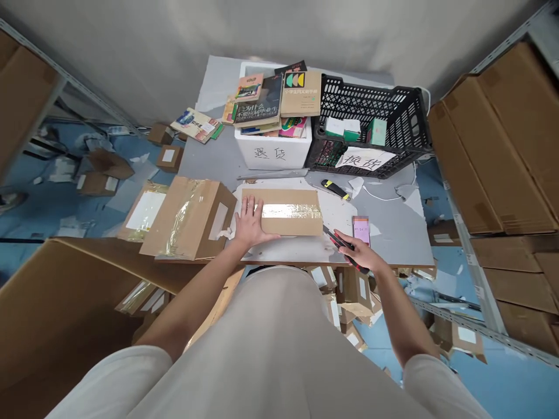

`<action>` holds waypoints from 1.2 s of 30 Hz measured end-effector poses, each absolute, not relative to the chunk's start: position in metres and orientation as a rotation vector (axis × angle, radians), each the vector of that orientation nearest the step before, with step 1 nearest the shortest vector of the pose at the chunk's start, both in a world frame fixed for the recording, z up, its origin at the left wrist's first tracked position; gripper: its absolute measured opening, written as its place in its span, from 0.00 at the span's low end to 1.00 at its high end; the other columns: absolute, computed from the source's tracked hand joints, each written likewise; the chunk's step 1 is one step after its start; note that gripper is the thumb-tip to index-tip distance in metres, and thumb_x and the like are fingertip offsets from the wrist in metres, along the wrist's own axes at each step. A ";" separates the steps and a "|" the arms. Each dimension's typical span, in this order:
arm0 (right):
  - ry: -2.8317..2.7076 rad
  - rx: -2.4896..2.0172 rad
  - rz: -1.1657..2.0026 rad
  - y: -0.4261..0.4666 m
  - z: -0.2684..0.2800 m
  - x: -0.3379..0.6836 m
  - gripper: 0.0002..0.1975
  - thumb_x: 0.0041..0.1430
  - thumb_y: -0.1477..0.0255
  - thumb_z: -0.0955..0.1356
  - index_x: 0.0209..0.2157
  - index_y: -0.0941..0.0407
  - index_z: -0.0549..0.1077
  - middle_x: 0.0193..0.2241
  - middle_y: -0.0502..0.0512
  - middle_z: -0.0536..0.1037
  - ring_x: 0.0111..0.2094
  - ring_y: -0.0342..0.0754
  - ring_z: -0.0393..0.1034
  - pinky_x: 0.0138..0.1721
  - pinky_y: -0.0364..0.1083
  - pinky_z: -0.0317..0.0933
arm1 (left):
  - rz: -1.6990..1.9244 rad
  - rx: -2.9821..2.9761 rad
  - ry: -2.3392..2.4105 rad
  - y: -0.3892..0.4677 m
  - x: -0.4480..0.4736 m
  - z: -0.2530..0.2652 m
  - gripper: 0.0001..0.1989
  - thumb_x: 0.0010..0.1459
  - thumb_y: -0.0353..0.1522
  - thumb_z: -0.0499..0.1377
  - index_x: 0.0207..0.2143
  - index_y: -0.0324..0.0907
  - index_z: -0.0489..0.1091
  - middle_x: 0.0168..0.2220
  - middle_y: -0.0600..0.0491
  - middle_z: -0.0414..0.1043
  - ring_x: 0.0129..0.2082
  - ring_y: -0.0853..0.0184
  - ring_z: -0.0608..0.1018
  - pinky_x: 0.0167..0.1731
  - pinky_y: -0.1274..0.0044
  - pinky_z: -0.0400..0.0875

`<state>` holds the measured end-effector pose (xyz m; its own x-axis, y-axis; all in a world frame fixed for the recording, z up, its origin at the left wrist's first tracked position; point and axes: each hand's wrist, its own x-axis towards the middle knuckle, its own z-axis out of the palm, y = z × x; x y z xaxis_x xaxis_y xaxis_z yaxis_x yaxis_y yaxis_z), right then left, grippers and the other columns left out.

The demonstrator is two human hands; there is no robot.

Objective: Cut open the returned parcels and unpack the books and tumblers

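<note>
A flat brown cardboard box (288,226) lies on the table in front of me, with shiny clear tape running along its top. My left hand (250,224) presses on the box's left end, fingers spread. In my right hand (358,251) is a box cutter (343,244), dark with a red tip at the handle. Its blade meets the box's lower right corner; whether it cuts in, I cannot tell. Beside that hand a phone (361,228) with a pink screen rests on the table. A yellow and black utility knife (335,189) lies behind the box.
Taped cartons (181,218) stand at the table's left. At the back are a white bin (273,152) heaped with books and a black plastic crate (371,102) holding small boxes. A big open carton (56,302) flanks me; shelved boxes (502,139) rise at right.
</note>
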<state>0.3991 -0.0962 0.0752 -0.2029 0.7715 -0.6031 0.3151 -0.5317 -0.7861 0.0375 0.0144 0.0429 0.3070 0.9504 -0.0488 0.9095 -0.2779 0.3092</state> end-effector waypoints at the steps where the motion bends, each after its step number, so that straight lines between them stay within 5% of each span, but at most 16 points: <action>1: -1.237 -1.724 1.733 -0.104 0.072 0.403 0.36 0.57 0.63 0.68 0.65 0.47 0.55 0.30 0.47 0.72 0.20 0.38 0.63 0.23 0.42 0.63 | 0.199 2.300 1.688 0.014 0.036 0.044 0.63 0.37 0.62 0.60 0.67 0.34 0.46 0.68 0.31 0.39 0.68 0.38 0.42 0.57 0.45 0.48; 6: -1.079 -2.030 1.354 -0.115 0.028 0.397 0.39 0.61 0.62 0.61 0.69 0.48 0.40 0.35 0.52 0.72 0.23 0.44 0.67 0.27 0.47 0.67 | 0.284 2.408 1.621 0.005 0.027 0.040 0.54 0.45 0.58 0.59 0.66 0.38 0.49 0.68 0.34 0.42 0.68 0.39 0.41 0.58 0.41 0.34; 8: -1.138 -2.265 1.177 -0.109 0.000 0.377 0.37 0.61 0.66 0.59 0.69 0.53 0.42 0.38 0.57 0.73 0.28 0.48 0.70 0.33 0.49 0.68 | 0.316 2.474 1.552 -0.004 0.022 0.037 0.44 0.52 0.54 0.57 0.65 0.40 0.53 0.67 0.36 0.47 0.68 0.42 0.45 0.59 0.43 0.31; 11: -1.300 -2.472 0.943 -0.101 -0.037 0.341 0.36 0.55 0.73 0.62 0.66 0.58 0.53 0.47 0.66 0.69 0.43 0.55 0.69 0.47 0.53 0.63 | 0.332 2.527 1.434 -0.019 0.016 0.032 0.30 0.61 0.44 0.53 0.63 0.43 0.58 0.64 0.38 0.56 0.66 0.49 0.56 0.63 0.49 0.37; 15: -1.429 -2.516 0.821 -0.102 -0.057 0.319 0.34 0.53 0.75 0.63 0.63 0.56 0.59 0.51 0.67 0.67 0.52 0.60 0.63 0.53 0.57 0.57 | 0.357 2.536 1.380 -0.030 0.010 0.024 0.22 0.65 0.36 0.48 0.60 0.43 0.63 0.61 0.40 0.62 0.63 0.54 0.62 0.63 0.56 0.48; 22: -1.630 -2.088 0.412 -0.052 0.008 0.344 0.37 0.61 0.58 0.61 0.66 0.62 0.51 0.57 0.70 0.61 0.60 0.60 0.55 0.60 0.58 0.52 | 0.431 2.481 1.342 -0.025 0.002 0.012 0.19 0.65 0.34 0.48 0.57 0.43 0.66 0.57 0.43 0.68 0.62 0.57 0.65 0.64 0.56 0.48; 26: -2.163 -1.730 0.485 -0.003 0.045 0.317 0.38 0.57 0.53 0.65 0.63 0.59 0.58 0.61 0.68 0.59 0.62 0.62 0.53 0.61 0.58 0.50 | 0.407 2.492 1.266 -0.025 -0.012 0.012 0.19 0.65 0.33 0.48 0.56 0.43 0.67 0.55 0.44 0.70 0.61 0.58 0.66 0.64 0.56 0.48; 31: -2.529 -1.778 0.309 0.016 0.058 0.286 0.30 0.63 0.60 0.62 0.61 0.61 0.61 0.63 0.70 0.58 0.63 0.67 0.50 0.58 0.59 0.53 | 0.514 2.473 1.215 -0.024 -0.026 0.005 0.18 0.64 0.32 0.51 0.55 0.42 0.68 0.54 0.41 0.71 0.60 0.57 0.67 0.62 0.53 0.51; 36: -2.682 -1.879 0.173 0.029 0.075 0.290 0.23 0.68 0.61 0.54 0.55 0.59 0.67 0.53 0.67 0.72 0.50 0.59 0.68 0.43 0.50 0.61 | 0.624 2.483 1.167 -0.021 -0.025 -0.005 0.17 0.64 0.34 0.52 0.53 0.42 0.69 0.52 0.42 0.72 0.57 0.56 0.70 0.61 0.52 0.53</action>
<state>0.2902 0.0293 0.0748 -0.3371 0.9256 -0.1723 0.9400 0.3410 -0.0077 -0.0254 -0.0210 -0.0047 0.5694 0.7839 0.2477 0.6411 -0.6120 0.4630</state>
